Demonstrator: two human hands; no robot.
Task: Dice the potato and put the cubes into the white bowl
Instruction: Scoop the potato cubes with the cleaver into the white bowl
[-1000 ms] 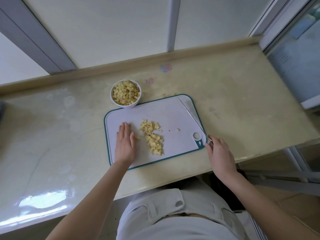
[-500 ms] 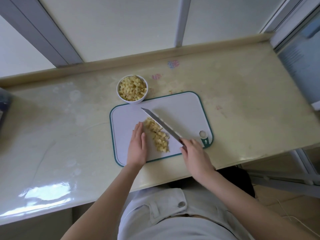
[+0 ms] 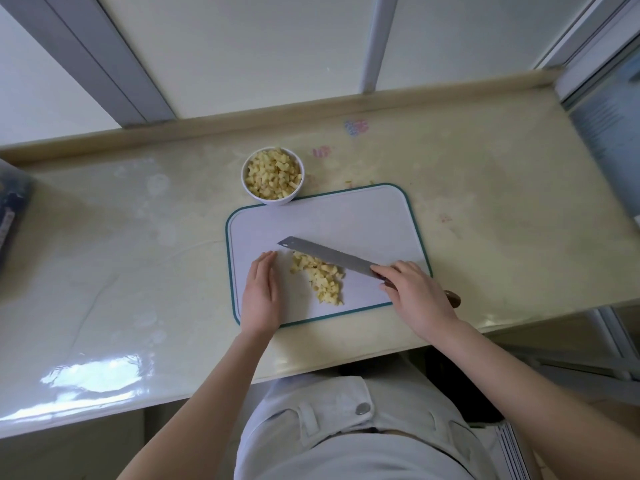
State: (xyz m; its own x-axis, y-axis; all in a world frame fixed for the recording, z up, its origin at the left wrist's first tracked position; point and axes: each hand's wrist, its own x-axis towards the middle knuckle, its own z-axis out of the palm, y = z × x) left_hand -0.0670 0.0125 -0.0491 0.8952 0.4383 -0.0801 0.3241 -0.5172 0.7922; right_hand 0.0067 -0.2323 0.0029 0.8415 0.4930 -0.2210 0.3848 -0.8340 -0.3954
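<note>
A heap of yellow potato cubes (image 3: 320, 280) lies on the white cutting board (image 3: 346, 220) with a teal rim. My right hand (image 3: 415, 294) grips the handle of a knife (image 3: 325, 254); its blade lies slanted along the far side of the heap, tip pointing left. My left hand (image 3: 260, 292) rests flat on the board just left of the cubes, fingers straight. The white bowl (image 3: 272, 199), full of potato cubes, stands at the board's far left corner.
The board sits on a glossy cream counter (image 3: 138, 254) whose front edge runs just below my hands. A few potato scraps (image 3: 349, 183) lie behind the board. A dark bag (image 3: 10, 209) is at the far left edge.
My right hand took the knife from the board's right edge and brought it over the cubes; the blade now lies lower and flatter beside the heap. My left hand stays left of the heap.
</note>
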